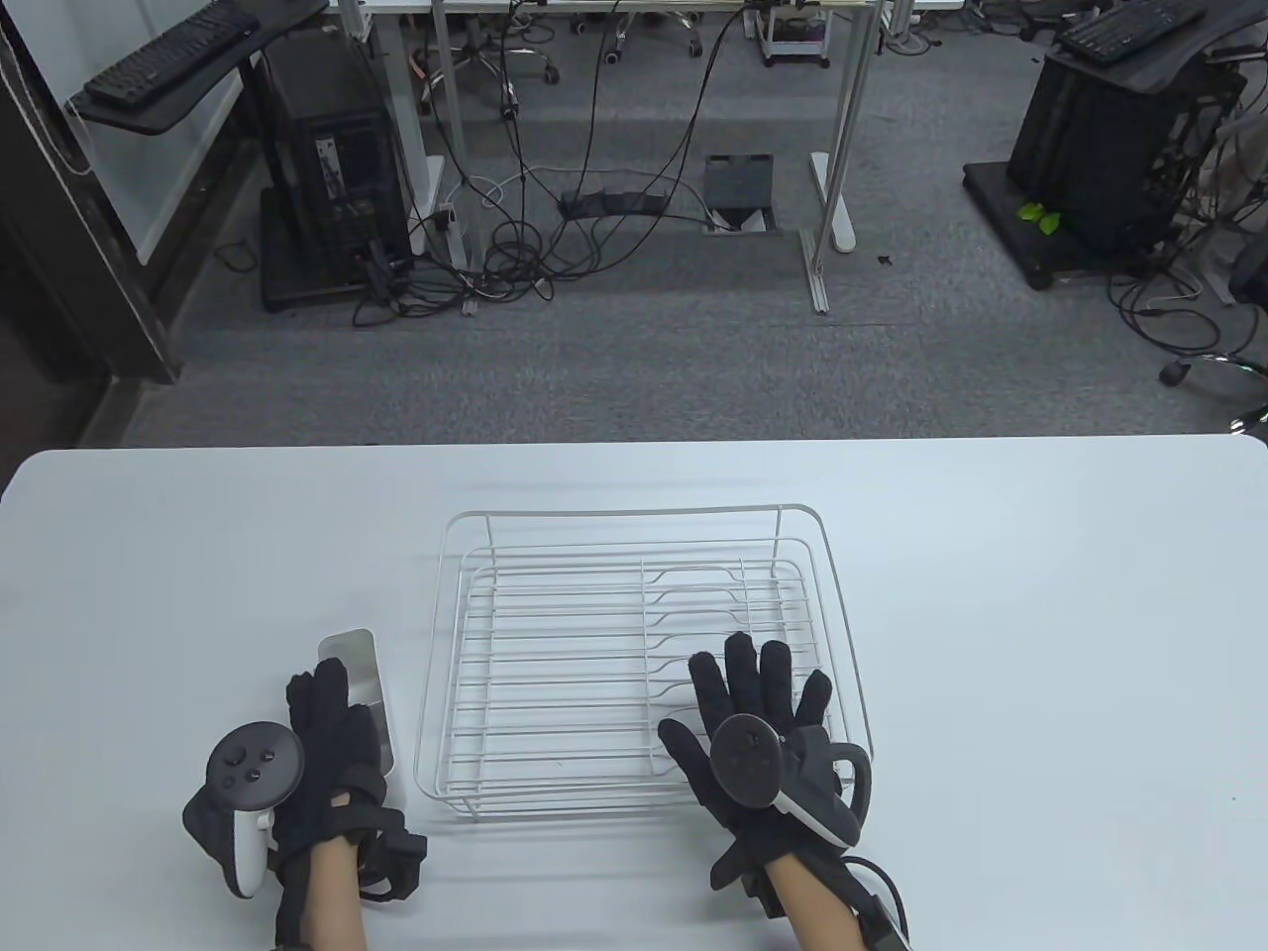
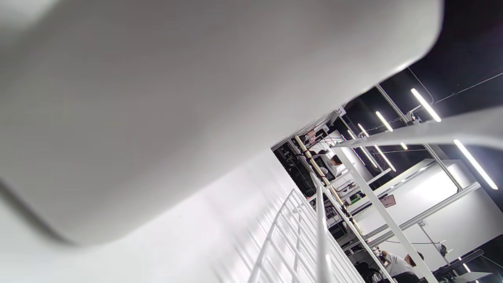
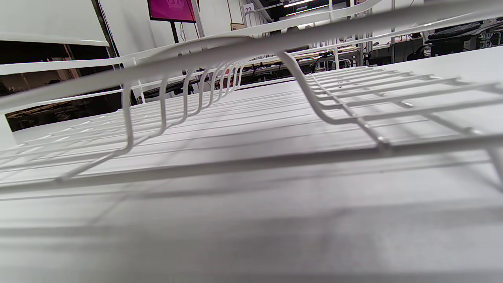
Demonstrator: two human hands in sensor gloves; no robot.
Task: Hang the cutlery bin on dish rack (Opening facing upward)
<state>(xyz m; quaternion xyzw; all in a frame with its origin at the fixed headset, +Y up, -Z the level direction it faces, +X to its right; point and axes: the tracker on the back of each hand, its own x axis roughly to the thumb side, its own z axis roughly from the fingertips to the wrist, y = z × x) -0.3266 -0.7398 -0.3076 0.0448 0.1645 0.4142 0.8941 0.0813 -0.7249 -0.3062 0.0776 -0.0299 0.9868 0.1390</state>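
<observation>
Bin (image 1: 359, 684) lies on the table (image 1: 1040, 614) just left of the dish rack (image 1: 634, 664), near its front-left corner — not hung on it. It's a pale grey box with rounded corners; only its far end and right edge show in the table view, the rest sits under the left hand (image 1: 332, 738).

Left hand rests on top of the bin, fingers laid along it and pointing away from the person. Whether they curl around its sides I can't tell — the glove hides the contact, so grip state is unknown. Left wrist view is mostly filled by the bin's smooth wall (image 2: 188, 98), blurred and very close, with the table surface below it and the rack's wires (image 2: 318, 236) just to the right. No fingers visible in that view.

Right hand (image 1: 763, 733) is spread flat, fingers splayed and extended, over the rack's front-right part. Palm faces down, nothing held. Whether it actually touches the wires can't be read from above. Right wrist view looks low across the table through the rack's front edge (image 3: 251, 157) — top rail, curved dividers and floor wires, all white.

Rack stands flat on the table, roughly centred, with nothing in it.
</observation>
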